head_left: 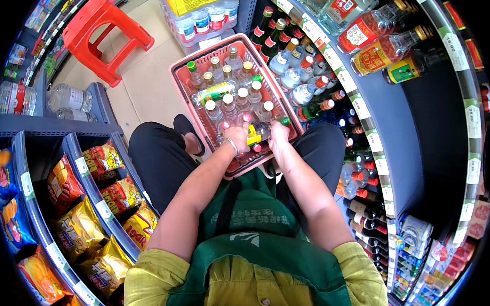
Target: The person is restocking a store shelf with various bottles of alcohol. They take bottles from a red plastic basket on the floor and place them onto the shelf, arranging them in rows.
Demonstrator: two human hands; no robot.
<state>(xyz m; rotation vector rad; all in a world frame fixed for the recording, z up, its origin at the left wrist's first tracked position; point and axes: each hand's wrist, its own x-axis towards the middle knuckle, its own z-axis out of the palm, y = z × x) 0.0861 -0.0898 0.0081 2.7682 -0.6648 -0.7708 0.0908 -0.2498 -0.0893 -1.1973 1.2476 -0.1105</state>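
A pink plastic basket (181, 91) sits between my knees, filled with several clear glass bottles (228, 105), most upright with pale, pink or green caps. One bottle with a yellow-green label (217, 92) lies across the others. My left hand (237, 137) is closed around another lying glass bottle (258, 133) with a yellow label near the basket's front. Beside it, my right hand (279, 137) reaches in at the right side, curled next to this bottle's green-capped end. My right fingertips are hidden, so what they grip cannot be made out.
A red plastic stool (106, 37) stands on the floor at the far left. Bottled water packs (203, 22) are stacked beyond the basket. Shelves of bottles (307, 74) curve along the right, close to the basket. Snack bags (83, 228) fill shelf bins at the left.
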